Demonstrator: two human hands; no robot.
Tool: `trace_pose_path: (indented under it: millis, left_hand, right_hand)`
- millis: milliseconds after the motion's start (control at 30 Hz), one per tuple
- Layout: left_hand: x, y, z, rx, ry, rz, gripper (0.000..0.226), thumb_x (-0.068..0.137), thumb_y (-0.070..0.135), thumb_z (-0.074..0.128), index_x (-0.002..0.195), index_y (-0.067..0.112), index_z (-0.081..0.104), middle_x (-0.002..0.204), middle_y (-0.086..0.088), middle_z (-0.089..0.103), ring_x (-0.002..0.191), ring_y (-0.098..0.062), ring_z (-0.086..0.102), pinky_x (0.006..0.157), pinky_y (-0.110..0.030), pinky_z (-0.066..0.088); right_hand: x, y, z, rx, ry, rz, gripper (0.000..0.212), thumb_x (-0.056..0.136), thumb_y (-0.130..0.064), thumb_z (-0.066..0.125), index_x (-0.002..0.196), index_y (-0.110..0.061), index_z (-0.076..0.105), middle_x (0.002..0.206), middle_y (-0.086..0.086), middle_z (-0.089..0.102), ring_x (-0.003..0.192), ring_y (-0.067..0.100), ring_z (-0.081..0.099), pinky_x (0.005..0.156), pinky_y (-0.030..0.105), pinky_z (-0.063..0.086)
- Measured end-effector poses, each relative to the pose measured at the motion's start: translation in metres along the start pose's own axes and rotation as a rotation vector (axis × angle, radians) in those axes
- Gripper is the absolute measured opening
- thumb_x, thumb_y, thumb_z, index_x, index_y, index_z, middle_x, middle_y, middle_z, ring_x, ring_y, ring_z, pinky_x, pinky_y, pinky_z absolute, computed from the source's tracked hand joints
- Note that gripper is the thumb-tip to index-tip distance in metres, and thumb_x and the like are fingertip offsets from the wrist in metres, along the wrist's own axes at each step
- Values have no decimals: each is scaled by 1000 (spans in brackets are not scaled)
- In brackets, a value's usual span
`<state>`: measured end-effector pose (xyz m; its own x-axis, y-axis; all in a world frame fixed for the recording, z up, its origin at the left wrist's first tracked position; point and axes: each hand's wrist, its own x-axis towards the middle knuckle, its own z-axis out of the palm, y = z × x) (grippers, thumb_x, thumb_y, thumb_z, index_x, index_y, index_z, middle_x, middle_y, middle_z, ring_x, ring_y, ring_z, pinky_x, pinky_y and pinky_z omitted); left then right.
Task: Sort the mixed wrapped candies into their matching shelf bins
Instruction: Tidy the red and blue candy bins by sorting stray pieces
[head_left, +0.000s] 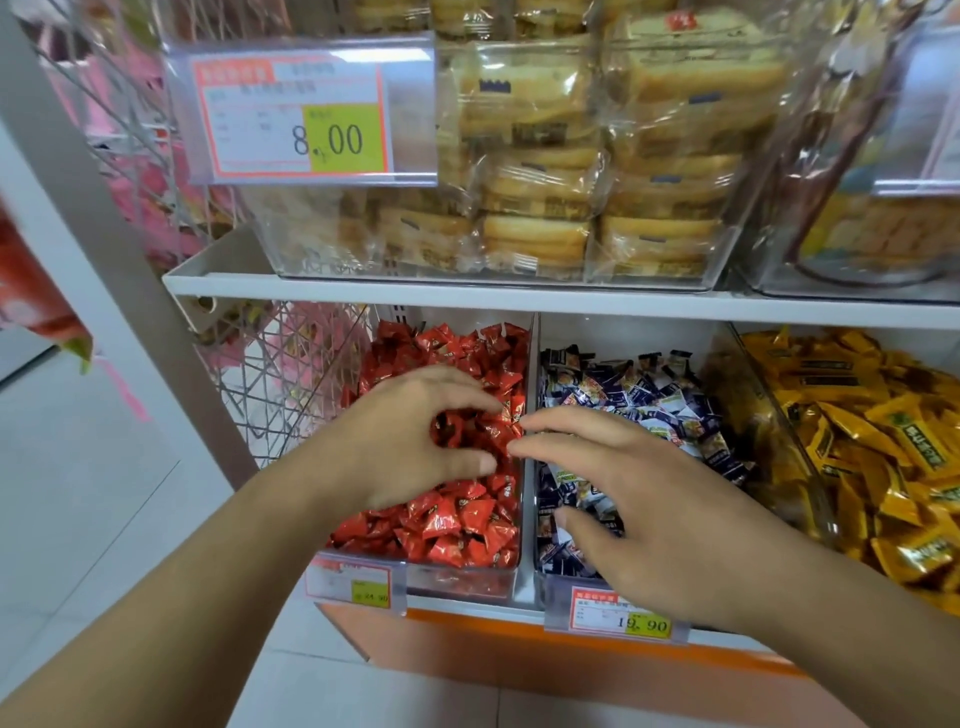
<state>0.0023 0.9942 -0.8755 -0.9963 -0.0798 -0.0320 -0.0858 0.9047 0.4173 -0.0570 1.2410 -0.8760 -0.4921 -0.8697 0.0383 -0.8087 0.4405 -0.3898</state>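
Note:
Three clear bins stand side by side on the lower shelf. The left bin (462, 579) holds red wrapped candies (457, 525). The middle bin holds dark blue and white candies (623, 389), and the right one holds yellow candies (883, 415). My left hand (410, 441) hovers over the red candies, its thumb and fingers arched wide. My right hand (639, 499) reaches left across the blue candies with its fingers stretched out. Its fingertips touch a red candy (516, 410) at the divider between the two bins, while the thumb stays far back.
The upper shelf (363, 286) carries clear boxes of wrapped toast slices (571, 156) behind an 8.00 price tag (306, 114). A wire basket (280, 374) hangs left of the red bin. Price tags (623, 618) line the orange shelf front. White floor tiles lie at the left.

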Motion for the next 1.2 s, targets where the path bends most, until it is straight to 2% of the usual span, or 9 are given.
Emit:
trace_pose_path:
  millis: [100, 433, 533, 633, 767, 867, 933, 1100, 1200]
  left_hand:
    - [-1, -2, 6, 76, -186, -39, 74, 78, 55, 81, 144, 55, 47, 158, 25, 29, 147, -7, 28, 122, -38, 25]
    - [15, -11, 21, 42, 129, -33, 38, 75, 34, 90, 110, 38, 75, 115, 14, 69, 102, -6, 63, 95, -29, 52]
    - [17, -8, 18, -10, 218, -40, 26, 78, 29, 88, 99, 38, 74, 106, 13, 70, 69, -2, 67, 70, -27, 58]
    - [19, -7, 8, -91, 364, -62, 20, 82, 28, 86, 96, 36, 75, 90, 14, 69, 44, 1, 54, 44, -12, 40]
    - [18, -14, 2, -41, 443, -40, 36, 86, 34, 81, 120, 37, 69, 127, 17, 64, 100, -2, 63, 82, -5, 42]
    - [14, -21, 8, 92, 352, -41, 59, 86, 43, 78, 140, 43, 55, 155, 14, 41, 141, -15, 42, 115, -34, 40]
    - [9, -17, 8, 134, 330, -39, 58, 87, 45, 76, 140, 47, 53, 156, 10, 40, 142, -21, 41, 114, -47, 42]
    - [1, 0, 14, 61, 282, 32, 27, 85, 28, 80, 109, 38, 73, 108, 16, 62, 95, 0, 59, 90, -25, 52]
    - [1, 7, 25, 93, 124, 64, 24, 86, 27, 78, 107, 37, 74, 100, 17, 65, 90, 0, 61, 85, -26, 55]
  right_hand:
    - [0, 2, 2, -6, 5, -1, 58, 104, -33, 57, 154, -51, 34, 154, -46, 10, 147, -16, 9, 106, 1, 6]
    - [0, 4, 4, -19, 22, -9, 60, 103, -29, 59, 154, -51, 35, 155, -44, 14, 148, -14, 9, 111, 5, 5]
    - [0, 4, 3, -25, 20, -8, 60, 103, -28, 59, 154, -51, 36, 154, -44, 16, 147, -15, 9, 110, 3, 4]
    - [0, 3, 3, -20, 20, -1, 60, 103, -27, 59, 153, -52, 36, 154, -45, 16, 147, -15, 9, 114, 8, 6]
    - [0, 2, 3, -11, 17, 7, 61, 103, -27, 60, 152, -53, 36, 153, -46, 16, 147, -14, 9, 115, 12, 9]
    - [1, 1, 2, -9, 14, 6, 61, 102, -25, 61, 152, -52, 38, 153, -45, 18, 147, -14, 9, 115, 11, 9]
    - [1, 1, 1, -11, 18, 4, 61, 102, -24, 61, 152, -51, 39, 152, -44, 20, 146, -14, 10, 112, 7, 7]
    - [1, 1, 2, -17, 18, 3, 61, 101, -23, 61, 152, -48, 40, 152, -42, 21, 147, -15, 8, 110, 2, 4]
    - [1, 1, 3, -23, 24, 0, 61, 101, -24, 62, 152, -48, 40, 153, -42, 21, 147, -14, 7, 114, 7, 5]
